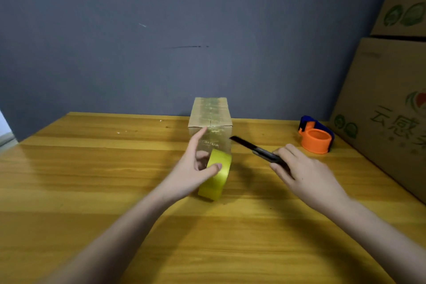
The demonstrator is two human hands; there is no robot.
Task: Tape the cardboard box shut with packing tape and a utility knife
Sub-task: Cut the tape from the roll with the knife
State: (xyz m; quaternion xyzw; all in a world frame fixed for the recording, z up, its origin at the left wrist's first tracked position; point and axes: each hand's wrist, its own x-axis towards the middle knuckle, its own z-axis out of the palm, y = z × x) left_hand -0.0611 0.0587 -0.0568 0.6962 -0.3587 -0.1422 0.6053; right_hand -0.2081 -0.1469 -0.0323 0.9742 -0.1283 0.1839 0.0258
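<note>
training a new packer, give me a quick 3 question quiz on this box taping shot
1. True or false: the right hand holds the utility knife.
2. Which hand grips the yellow tape roll?
3. The orange dispenser sits: A) on the cardboard box, B) on the table to the right, C) in the left hand.

Key: 1 true; 2 left; 3 B.

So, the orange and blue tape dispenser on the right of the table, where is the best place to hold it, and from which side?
Probably by the blue handle at the back of the tape dispenser, coming from above. The orange ring lies open side up toward the front and looks too wide to hold easily. The big cartons stand close on its right, so a hand should come from the left.
</note>
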